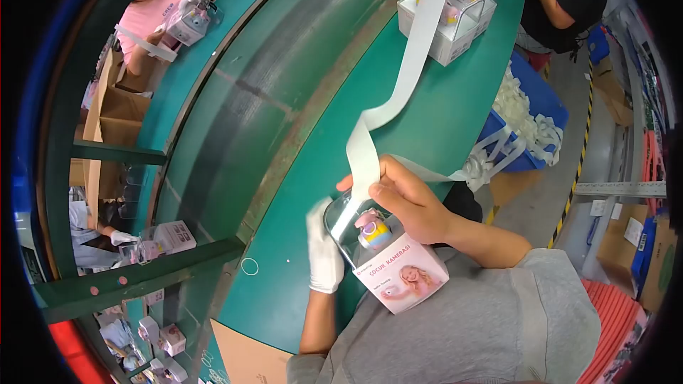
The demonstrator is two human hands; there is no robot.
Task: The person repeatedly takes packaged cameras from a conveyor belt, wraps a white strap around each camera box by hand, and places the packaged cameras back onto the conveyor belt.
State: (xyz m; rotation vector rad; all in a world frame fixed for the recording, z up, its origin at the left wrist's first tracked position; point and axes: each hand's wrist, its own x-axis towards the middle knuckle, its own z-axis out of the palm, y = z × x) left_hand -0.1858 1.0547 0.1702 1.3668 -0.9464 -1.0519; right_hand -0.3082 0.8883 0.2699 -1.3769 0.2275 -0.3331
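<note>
Wearing a white glove, my left hand [324, 249] holds the clear-domed side of a toy camera box [402, 277], its fingers partly hidden behind the dome. The box is tilted near my grey shirt. Its printed front reads "ÇOCUK KAMERASI", and a pink, yellow and blue toy camera [373, 232] sits under the dome. My bare right hand [413, 203] pinches a long white strip [366, 163] between thumb and fingers at the dome's top. From there the strip runs up across the green table [320, 149] to the far boxes.
More domed toy boxes [452, 11] stand farther up the table. A blue bin [530, 75] of tangled white strips stands on the right. Across the green conveyor [249, 64], a person in pink [163, 3] handles a box; another person in black [565, 0] works at upper right.
</note>
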